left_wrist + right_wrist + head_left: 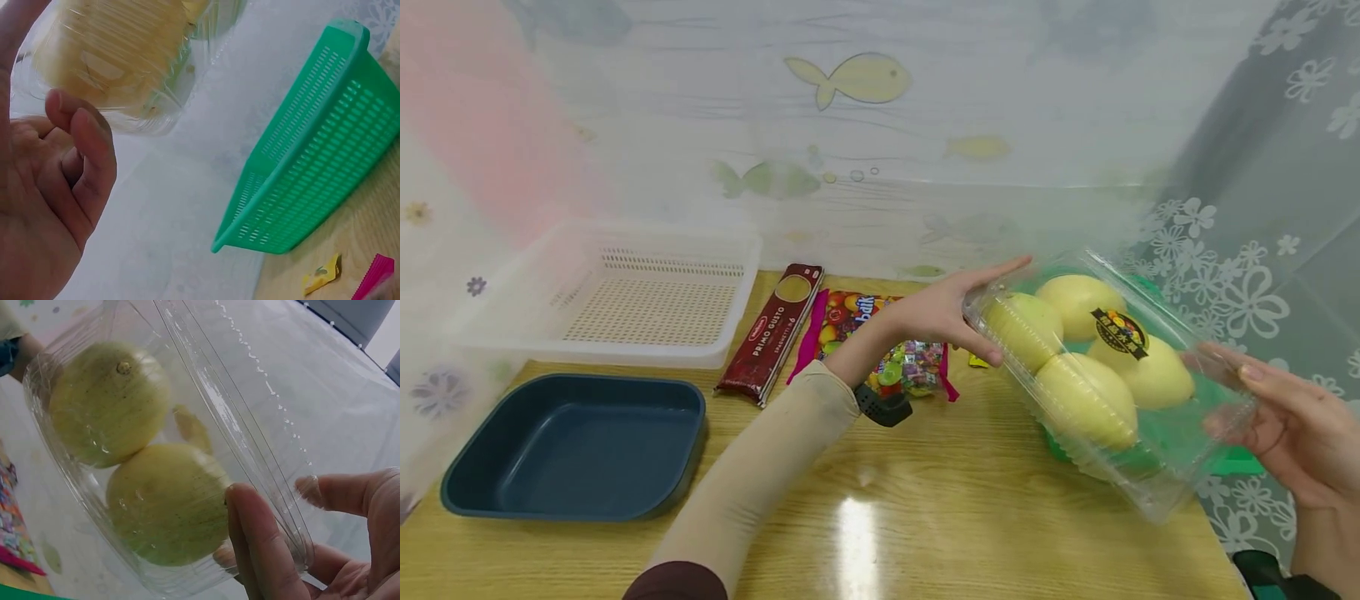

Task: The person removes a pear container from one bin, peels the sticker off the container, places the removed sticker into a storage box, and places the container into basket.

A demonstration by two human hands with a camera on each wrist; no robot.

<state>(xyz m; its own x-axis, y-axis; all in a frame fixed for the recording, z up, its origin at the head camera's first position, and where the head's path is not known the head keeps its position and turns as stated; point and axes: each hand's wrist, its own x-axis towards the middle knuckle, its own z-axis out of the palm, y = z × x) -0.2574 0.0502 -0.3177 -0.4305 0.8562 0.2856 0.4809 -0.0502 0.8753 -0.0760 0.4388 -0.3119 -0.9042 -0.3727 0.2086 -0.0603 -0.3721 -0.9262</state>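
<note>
Clear box of four yellow fruits is hovering above the counter

The left hand is spreading wide and gripping the box's left end, while the right hand is pinching the opposite end. In the head view, the box is covering much of the green basket, which is standing on the counter. Farther left, bagged sweets and a red spaghetti packet are lying near a white basket and a blue basin.

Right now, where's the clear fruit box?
The clear box is at right in the head view, held between left hand and right hand, overlapping the green basket.
</note>
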